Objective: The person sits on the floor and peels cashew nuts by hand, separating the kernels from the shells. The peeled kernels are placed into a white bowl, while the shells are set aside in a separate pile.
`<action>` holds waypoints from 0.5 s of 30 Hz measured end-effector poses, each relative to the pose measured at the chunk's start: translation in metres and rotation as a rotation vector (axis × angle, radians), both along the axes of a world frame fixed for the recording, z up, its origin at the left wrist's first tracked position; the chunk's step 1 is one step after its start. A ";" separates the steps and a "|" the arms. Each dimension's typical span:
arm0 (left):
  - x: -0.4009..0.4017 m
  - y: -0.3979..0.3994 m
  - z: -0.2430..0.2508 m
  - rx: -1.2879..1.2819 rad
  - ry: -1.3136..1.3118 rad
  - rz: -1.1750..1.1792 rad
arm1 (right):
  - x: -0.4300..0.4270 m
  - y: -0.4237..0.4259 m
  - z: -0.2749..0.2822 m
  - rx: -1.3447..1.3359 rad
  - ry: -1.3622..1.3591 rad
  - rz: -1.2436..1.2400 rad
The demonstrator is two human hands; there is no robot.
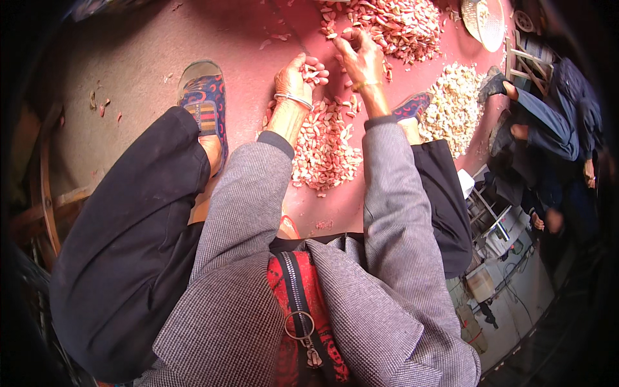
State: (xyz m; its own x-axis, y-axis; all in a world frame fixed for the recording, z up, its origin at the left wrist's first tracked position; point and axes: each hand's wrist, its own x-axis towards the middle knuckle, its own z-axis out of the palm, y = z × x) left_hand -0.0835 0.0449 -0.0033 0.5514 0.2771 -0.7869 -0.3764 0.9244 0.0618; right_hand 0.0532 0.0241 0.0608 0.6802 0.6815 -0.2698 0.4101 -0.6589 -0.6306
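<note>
My left hand (pixel 301 77), palm up with a metal bangle at its wrist, has its fingers curled round several small pink clove-like pieces (pixel 312 75). To its right, my right hand (pixel 361 57) reaches to the lower left edge of a large heap of reddish-pink pieces (pixel 401 29). Its thumb and forefinger are bent towards each other near a pale piece; whether they pinch anything cannot be made out. Below both hands, between my forearms, lies a smaller heap of pink pieces (pixel 325 155) on the reddish floor (pixel 251 92).
A heap of pale, cream-coloured pieces (pixel 452 109) lies beside my right shoe (pixel 411 106). A shallow woven basket (pixel 483 24) stands at the upper right. Another person's legs (pixel 546 121) and dark shoes are at the right, near a wooden frame (pixel 529 58). My left shoe (pixel 205 96) is at the left.
</note>
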 end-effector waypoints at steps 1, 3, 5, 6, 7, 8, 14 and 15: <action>0.000 0.000 -0.001 0.002 0.002 0.003 | 0.002 0.003 -0.010 -0.090 -0.063 -0.069; -0.001 0.000 -0.004 -0.020 0.010 0.003 | 0.005 0.007 -0.024 -0.141 -0.297 0.091; -0.001 0.001 -0.005 0.009 0.018 0.009 | 0.005 0.007 -0.033 -0.161 -0.286 0.068; -0.001 0.001 -0.005 0.010 0.023 0.009 | 0.004 0.005 -0.035 -0.143 -0.281 0.073; -0.001 0.001 -0.005 0.010 0.026 0.010 | 0.003 0.002 -0.036 -0.123 -0.270 0.078; 0.000 0.001 -0.005 0.007 0.027 0.008 | 0.003 -0.001 -0.037 -0.105 -0.259 0.080; 0.000 0.002 -0.003 -0.005 0.031 0.003 | -0.002 -0.012 -0.032 -0.036 0.019 -0.106; 0.000 0.002 -0.003 -0.015 0.039 0.005 | -0.004 -0.013 -0.028 -0.062 0.139 -0.211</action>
State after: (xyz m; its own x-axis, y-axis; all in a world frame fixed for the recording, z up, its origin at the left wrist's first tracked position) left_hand -0.0834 0.0472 -0.0063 0.5186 0.2683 -0.8118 -0.3788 0.9233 0.0632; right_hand 0.0494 0.0116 0.0327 0.7594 0.5076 -0.4071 0.1717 -0.7598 -0.6271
